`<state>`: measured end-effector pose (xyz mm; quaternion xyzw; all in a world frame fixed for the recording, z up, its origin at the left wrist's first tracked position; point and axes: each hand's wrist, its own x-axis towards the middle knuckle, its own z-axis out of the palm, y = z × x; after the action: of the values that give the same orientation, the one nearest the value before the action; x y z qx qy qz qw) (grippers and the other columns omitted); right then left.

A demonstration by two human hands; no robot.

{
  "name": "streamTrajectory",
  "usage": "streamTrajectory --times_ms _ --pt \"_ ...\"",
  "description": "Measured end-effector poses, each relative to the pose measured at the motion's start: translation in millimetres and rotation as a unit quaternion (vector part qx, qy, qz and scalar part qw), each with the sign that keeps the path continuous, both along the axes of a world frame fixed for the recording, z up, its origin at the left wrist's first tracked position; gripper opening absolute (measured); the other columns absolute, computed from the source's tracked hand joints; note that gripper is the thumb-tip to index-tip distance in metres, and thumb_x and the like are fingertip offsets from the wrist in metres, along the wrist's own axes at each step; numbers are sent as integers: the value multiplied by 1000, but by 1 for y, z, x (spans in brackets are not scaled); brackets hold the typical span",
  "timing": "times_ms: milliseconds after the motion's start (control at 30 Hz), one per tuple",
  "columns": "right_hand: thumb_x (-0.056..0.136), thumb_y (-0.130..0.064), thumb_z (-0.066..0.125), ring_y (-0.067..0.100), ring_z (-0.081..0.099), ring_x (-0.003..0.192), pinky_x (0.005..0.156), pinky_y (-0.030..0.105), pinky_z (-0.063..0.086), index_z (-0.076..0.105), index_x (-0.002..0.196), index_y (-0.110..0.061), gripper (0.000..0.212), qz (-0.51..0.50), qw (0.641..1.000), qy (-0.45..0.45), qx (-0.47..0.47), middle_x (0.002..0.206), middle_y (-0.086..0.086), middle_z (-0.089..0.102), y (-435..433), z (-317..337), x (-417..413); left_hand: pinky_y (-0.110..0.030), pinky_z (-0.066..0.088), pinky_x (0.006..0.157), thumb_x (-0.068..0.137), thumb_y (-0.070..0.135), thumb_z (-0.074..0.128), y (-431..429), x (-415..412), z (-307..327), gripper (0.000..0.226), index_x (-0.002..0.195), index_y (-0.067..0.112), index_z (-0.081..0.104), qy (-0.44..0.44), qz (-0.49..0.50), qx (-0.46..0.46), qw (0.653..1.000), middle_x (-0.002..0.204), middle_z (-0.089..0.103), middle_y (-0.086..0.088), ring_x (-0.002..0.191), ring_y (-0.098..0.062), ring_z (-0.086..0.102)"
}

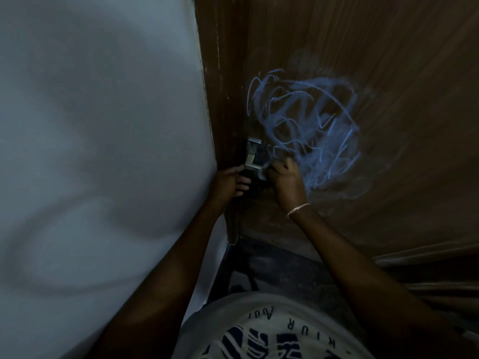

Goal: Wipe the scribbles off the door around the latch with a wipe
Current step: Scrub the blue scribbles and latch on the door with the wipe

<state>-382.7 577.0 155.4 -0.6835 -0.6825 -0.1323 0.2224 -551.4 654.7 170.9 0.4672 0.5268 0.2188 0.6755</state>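
A brown wooden door (388,60) carries a tangle of pale blue scribbles (308,125) to the right of a metal latch (251,155). My left hand (228,182) grips the lower end of the latch. Just right of the latch, my right hand (286,182) presses against the door at the lower left edge of the scribbles. It is closed on a small pale wipe (267,170), mostly hidden under the fingers. A thin bracelet sits on my right wrist.
A pale wall (103,125) fills the left half, meeting the dark door frame (223,99). Dark floor (280,265) lies below the door. My white printed shirt shows at the bottom edge. The scene is dim.
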Motion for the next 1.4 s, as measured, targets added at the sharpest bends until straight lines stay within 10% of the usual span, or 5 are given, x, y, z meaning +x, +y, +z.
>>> streamTrajectory --times_ms 567,767,1233,1400 --pt "82 -16 70 31 54 97 78 44 46 71 105 -16 23 -31 998 -37 -27 109 6 62 5 1 -8 -23 51 66 101 -6 39 5 -10 -1 55 150 17 47 35 -77 30 996 125 69 -22 76 -13 64" --pt "80 -26 76 32 60 103 88 51 47 72 100 -14 23 21 998 -54 -34 113 9 65 35 12 -43 -28 50 68 105 6 39 2 -7 0 45 147 20 52 37 -45 21 998 93 71 -1 76 -15 66" --pt "85 -17 73 28 56 98 82 43 46 72 98 -14 13 -18 998 51 -35 104 3 64 32 11 -46 -24 52 68 106 10 40 -5 -11 2 44 144 27 54 12 -54 27 998 89 71 4 75 -14 66" --pt "83 -21 70 34 53 110 82 45 47 65 123 -17 40 -44 995 34 -81 129 1 62 23 16 -42 -24 52 68 103 3 41 -7 -10 -1 51 145 29 52 9 -52 23 998 89 73 3 76 -14 67"
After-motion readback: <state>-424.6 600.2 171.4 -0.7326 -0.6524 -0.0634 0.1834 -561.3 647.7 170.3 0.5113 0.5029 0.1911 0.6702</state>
